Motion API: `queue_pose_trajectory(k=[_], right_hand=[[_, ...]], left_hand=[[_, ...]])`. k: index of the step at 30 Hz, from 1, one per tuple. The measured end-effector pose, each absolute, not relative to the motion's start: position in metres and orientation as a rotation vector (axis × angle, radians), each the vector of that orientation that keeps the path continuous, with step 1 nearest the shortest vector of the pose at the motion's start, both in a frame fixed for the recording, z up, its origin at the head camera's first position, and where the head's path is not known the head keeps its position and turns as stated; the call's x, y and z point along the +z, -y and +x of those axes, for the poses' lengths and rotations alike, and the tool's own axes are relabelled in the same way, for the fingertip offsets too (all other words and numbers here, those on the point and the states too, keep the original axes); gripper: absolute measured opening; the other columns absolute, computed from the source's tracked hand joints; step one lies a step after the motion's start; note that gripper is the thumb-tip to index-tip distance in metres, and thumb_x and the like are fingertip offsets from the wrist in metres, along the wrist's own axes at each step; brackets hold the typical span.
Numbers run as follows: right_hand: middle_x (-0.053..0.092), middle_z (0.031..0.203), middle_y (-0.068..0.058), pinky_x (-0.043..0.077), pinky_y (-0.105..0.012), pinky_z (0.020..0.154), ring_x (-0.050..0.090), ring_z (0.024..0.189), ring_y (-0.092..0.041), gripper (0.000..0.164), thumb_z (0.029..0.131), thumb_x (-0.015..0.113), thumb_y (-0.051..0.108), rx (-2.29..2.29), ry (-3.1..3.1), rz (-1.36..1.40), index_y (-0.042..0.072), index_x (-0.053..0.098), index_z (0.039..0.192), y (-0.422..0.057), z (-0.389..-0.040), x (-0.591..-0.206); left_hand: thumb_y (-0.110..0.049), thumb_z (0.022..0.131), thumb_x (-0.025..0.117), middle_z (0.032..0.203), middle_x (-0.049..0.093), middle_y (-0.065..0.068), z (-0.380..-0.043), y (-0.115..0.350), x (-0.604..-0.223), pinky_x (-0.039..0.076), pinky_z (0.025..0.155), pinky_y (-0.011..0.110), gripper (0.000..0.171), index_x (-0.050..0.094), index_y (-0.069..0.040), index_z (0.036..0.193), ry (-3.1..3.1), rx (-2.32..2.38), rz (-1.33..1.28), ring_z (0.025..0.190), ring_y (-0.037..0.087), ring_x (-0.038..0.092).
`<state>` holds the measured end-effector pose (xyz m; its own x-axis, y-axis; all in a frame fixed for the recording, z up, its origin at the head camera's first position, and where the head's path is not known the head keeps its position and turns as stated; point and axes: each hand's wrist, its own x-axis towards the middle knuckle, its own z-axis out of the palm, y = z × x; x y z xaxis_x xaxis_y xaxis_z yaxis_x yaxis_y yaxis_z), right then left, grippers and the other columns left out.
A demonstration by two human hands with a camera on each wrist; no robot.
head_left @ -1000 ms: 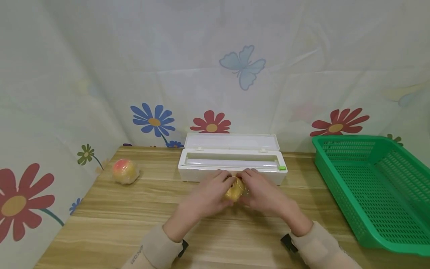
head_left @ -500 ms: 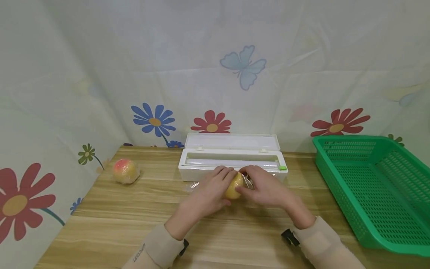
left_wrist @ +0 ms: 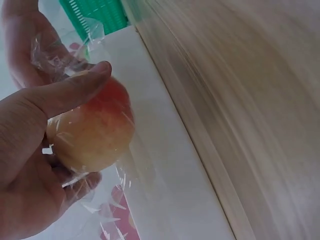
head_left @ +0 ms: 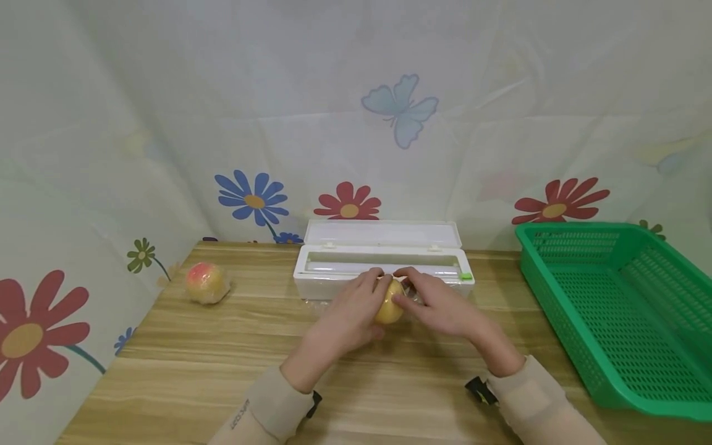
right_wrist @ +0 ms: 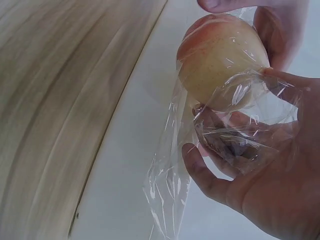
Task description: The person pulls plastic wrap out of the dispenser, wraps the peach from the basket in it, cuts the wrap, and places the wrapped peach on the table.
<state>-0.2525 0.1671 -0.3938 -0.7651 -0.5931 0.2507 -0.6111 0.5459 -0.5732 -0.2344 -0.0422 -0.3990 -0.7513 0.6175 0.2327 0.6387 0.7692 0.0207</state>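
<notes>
A yellow peach with a red blush (head_left: 392, 304) is held up just in front of the white cling film box (head_left: 381, 287). My left hand (head_left: 350, 312) grips it, thumb across the near side and fingers behind, as the left wrist view shows. Clear cling film (right_wrist: 170, 190) covers part of the peach and trails loosely below it. On the other side, my right hand (head_left: 442, 306) holds gathered film against the peach. The right thumb presses at the fruit's edge, and the curled fingers (right_wrist: 205, 172) show partly through the film.
The box's lid (head_left: 382, 233) stands raised at the back, with a film roll (head_left: 345, 266) inside. A film-wrapped peach (head_left: 207, 283) sits at the table's left. The green basket (head_left: 562, 327) stands at the right, and a flowered cloth (head_left: 473, 154) hangs behind.
The peach has turned between my hands, showing a smoother yellow side. My right thumb has come up onto its near face, and loose film now shows left of my left hand.
</notes>
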Motion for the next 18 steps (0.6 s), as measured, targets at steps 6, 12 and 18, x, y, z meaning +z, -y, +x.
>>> queue_pose_trajectory(k=[6,12,18], right_hand=[[0.070,0.109,-0.007,0.056,-0.047,0.086,0.066,0.099,-0.023,0.040,0.103,0.064,0.029,1.004,2.711,1.030,-0.001,0.060,0.129,-0.168,-0.250,-0.390],[0.067,0.120,-0.018,0.052,-0.052,0.090,0.063,0.107,-0.034,0.026,0.105,0.053,0.011,0.986,2.634,0.843,-0.004,0.064,0.124,-0.193,-0.247,-0.373],[0.048,0.133,-0.037,0.041,-0.063,0.101,0.049,0.120,-0.051,0.044,0.087,0.048,-0.012,0.826,2.747,0.661,-0.015,0.052,0.131,-0.224,-0.251,-0.368]], left_hand=[[-0.037,0.076,0.093,0.133,0.056,0.007,-0.237,0.041,-0.398,0.035,0.116,0.044,0.087,0.049,-0.005,0.143,2.709,-0.081,-0.963,0.127,0.024,0.053],[-0.035,0.076,0.093,0.141,0.058,0.008,-0.240,0.045,-0.397,0.029,0.119,0.045,0.095,0.043,-0.004,0.150,2.754,-0.220,-0.953,0.135,0.022,0.050],[-0.030,0.076,0.094,0.134,0.061,0.007,-0.242,0.047,-0.395,0.045,0.108,0.041,0.078,0.051,-0.006,0.137,2.765,-0.330,-0.972,0.127,0.024,0.054]])
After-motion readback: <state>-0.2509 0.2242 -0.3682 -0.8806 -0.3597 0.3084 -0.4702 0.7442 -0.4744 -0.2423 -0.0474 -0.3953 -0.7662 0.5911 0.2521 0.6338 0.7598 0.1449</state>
